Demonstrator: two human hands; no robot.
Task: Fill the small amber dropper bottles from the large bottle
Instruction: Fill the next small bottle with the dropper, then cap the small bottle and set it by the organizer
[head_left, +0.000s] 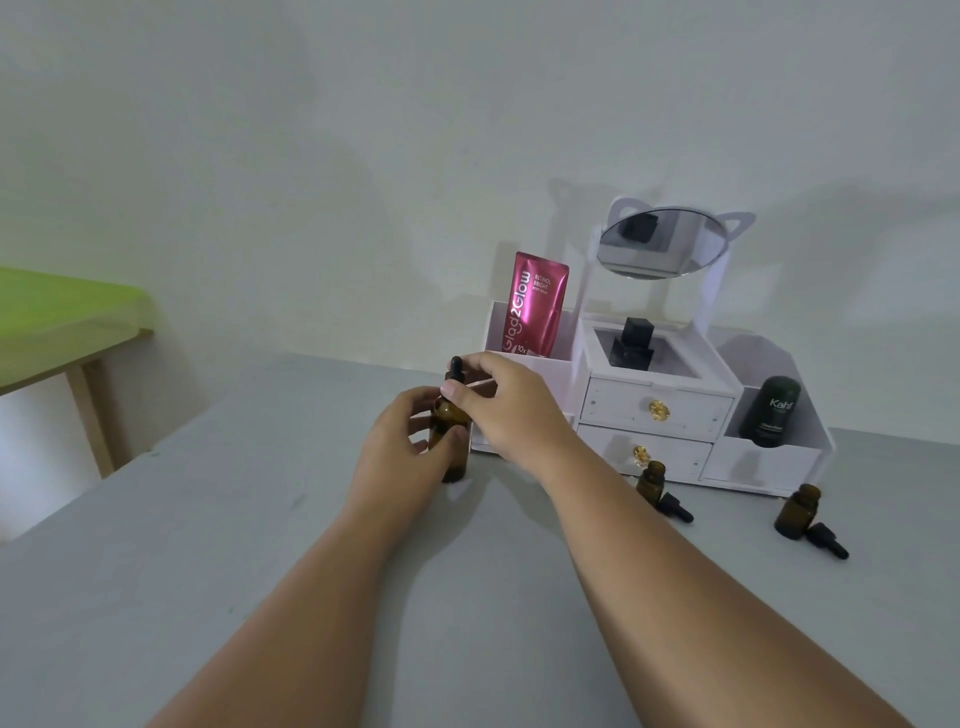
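Now the large bottle stands upright on the bench. The left hand wraps its body, while the right hand pinches the dropper cap from above. Two small open bottles wait well apart rightward, nearer the right hand.

Glossy amber glass bottle, matt grey table, seemingly foil pouch.

large bottle: partly hidden by hands | forearms: cut off at bottom edge
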